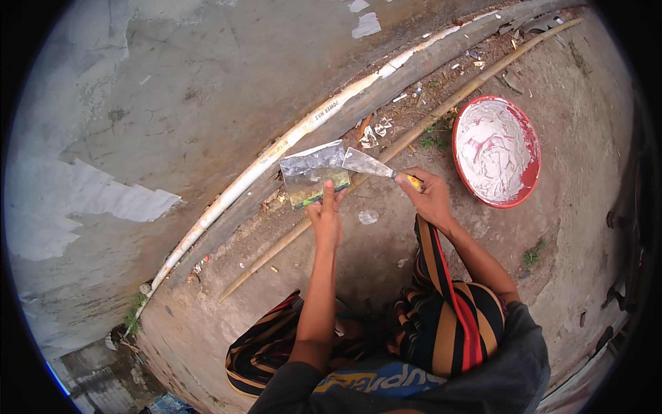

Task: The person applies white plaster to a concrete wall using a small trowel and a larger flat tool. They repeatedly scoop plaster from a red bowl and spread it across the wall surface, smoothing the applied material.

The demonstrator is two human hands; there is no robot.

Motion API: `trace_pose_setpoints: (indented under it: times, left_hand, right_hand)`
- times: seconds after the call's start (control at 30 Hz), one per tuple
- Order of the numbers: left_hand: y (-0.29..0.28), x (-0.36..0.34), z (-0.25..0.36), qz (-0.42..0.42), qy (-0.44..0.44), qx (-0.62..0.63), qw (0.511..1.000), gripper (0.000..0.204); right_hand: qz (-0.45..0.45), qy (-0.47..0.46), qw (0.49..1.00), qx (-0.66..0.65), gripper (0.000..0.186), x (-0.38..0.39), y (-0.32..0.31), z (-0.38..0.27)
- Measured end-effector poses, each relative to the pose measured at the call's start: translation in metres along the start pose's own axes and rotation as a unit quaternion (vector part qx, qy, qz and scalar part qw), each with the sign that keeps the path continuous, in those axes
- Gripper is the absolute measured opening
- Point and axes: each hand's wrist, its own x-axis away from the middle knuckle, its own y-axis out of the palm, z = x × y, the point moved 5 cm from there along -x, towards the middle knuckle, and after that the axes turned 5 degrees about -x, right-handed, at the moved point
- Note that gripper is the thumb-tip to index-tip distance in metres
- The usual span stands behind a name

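Note:
My left hand (327, 219) grips the lower edge of a flat rectangular plastering plate (310, 169), thumb on its face. Whitish-grey paste smears the plate's upper part. In my right hand (429, 199) is a putty knife (367, 163) with a yellow and red handle, its fingers wrapped round that handle. The knife's wide metal blade points left, and its tip meets or overlaps the plate's right edge; I cannot tell whether they touch. To the right of my right hand stands a red basin (534, 148) holding white putty (491, 152).
A grey wall (207, 90) with white patches rises at the left. Along its foot runs a white pipe (238, 176). A long bamboo pole (414, 131) lies across the dirt ground (565, 207) beneath my hands. Paper scraps (376, 131) and small weeds (433, 140) are scattered near it.

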Motion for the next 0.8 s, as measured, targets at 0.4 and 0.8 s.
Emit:
trace_pose_setpoints:
  times: [0.4,0.8]
  left_hand:
    - [0.011,0.011,0.005,0.023,0.023,-0.069,0.997,0.033]
    - [0.016,0.016,0.009,0.040,0.050,-0.093,0.994,0.038]
  right_hand:
    - [0.010,0.053,0.998,-0.037,0.028,0.009,0.013,0.017]
    - [0.023,0.040,0.999,-0.028,0.027,0.010,0.018,0.007]
